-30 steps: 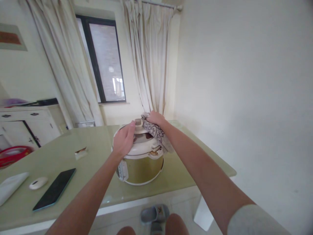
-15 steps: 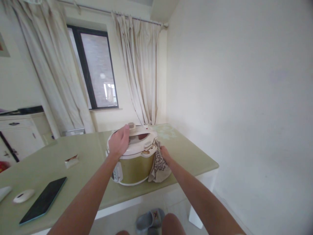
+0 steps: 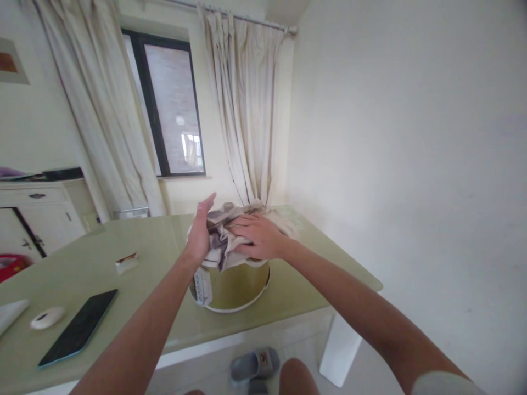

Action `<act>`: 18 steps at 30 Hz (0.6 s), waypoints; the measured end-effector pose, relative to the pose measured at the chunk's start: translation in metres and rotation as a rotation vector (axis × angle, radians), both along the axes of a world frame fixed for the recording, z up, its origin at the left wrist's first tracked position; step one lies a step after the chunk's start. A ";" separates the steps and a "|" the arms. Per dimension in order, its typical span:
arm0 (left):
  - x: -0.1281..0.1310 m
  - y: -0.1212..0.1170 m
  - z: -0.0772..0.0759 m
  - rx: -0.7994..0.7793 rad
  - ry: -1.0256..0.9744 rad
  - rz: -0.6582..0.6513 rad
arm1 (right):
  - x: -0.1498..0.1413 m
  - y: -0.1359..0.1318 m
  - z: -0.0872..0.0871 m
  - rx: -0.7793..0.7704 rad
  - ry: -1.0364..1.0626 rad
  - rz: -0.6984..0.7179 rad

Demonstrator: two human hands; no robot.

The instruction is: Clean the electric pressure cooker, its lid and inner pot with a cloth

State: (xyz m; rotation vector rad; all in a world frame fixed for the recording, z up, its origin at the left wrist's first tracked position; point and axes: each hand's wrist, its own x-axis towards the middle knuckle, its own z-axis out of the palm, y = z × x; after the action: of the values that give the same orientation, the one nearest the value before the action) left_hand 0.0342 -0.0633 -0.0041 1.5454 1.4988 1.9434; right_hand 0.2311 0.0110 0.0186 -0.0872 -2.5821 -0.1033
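A white and gold rice cooker (image 3: 236, 288) stands near the front edge of the green-topped table (image 3: 164, 274). Over its lid lies a crumpled patterned cloth (image 3: 224, 236), which hides most of the lid. My right hand (image 3: 259, 237) presses on the cloth with its fingers stretched out flat. My left hand (image 3: 200, 233) rests against the left side of the lid, thumb and fingers pointing up and apart, at the cloth's left edge. The cooker's control panel (image 3: 203, 286) faces front left, below my left wrist.
Left on the table lie a dark phone (image 3: 80, 326), a white rounded object (image 3: 47, 318) and a small whitish packet (image 3: 127, 263). A white cabinet (image 3: 45, 214) stands at far left. A wall (image 3: 391, 164) rises on the right. Below are grey slippers (image 3: 255, 366).
The cloth went from the lid's far right down the cooker's right side, then back up, now spread over the lid under my right hand. My left hand stayed at the lid's left and its fingers lifted.
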 end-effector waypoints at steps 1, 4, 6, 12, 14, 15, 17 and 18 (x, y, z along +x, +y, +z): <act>-0.001 0.000 0.001 -0.023 -0.025 -0.029 | -0.008 -0.006 0.005 0.060 -0.061 0.019; -0.001 -0.004 0.003 -0.049 0.120 -0.023 | -0.023 -0.008 0.015 0.065 -0.136 0.078; 0.001 -0.009 0.006 -0.039 0.251 0.029 | -0.025 0.000 0.017 -0.030 -0.106 0.095; 0.002 -0.008 0.004 -0.070 0.320 0.094 | 0.007 0.035 -0.012 -0.165 0.199 -0.386; 0.002 -0.005 0.002 -0.091 0.332 0.100 | 0.021 0.043 -0.021 -0.072 0.221 -0.486; 0.003 -0.004 0.001 -0.098 0.341 0.109 | 0.025 0.044 -0.022 -0.033 0.201 -0.498; 0.005 -0.004 0.001 -0.092 0.344 0.135 | 0.027 0.042 -0.020 0.024 0.135 -0.478; 0.007 -0.005 0.002 -0.083 0.345 0.148 | 0.025 0.039 -0.016 0.047 0.100 -0.461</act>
State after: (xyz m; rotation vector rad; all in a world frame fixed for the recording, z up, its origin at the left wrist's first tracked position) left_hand 0.0410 -0.0680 -0.0025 1.8511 1.8521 1.7242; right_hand 0.2560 0.0502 0.0028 -0.6518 -2.4123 -0.3197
